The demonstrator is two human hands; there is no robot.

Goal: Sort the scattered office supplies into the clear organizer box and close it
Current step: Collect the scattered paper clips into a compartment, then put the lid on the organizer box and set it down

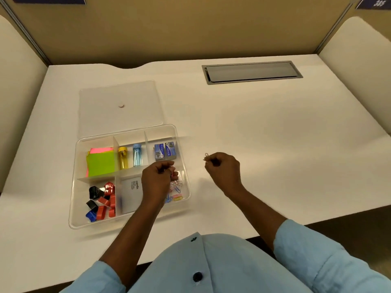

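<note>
Left hand pinching paper clips over the organizer box; right hand, just right of it, pinches a single clip.

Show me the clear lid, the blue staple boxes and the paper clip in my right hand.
clear lid [118,96], head view, flat middle panel.
blue staple boxes [160,152], head view, left box's top face.
paper clip [206,155], head view, its exposed loop.

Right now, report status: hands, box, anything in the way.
Left hand pinching paper clips over organizer box, above clip pile. Right hand pinching single clip right of box. Lid open, flat behind. Nothing blocking.
</note>
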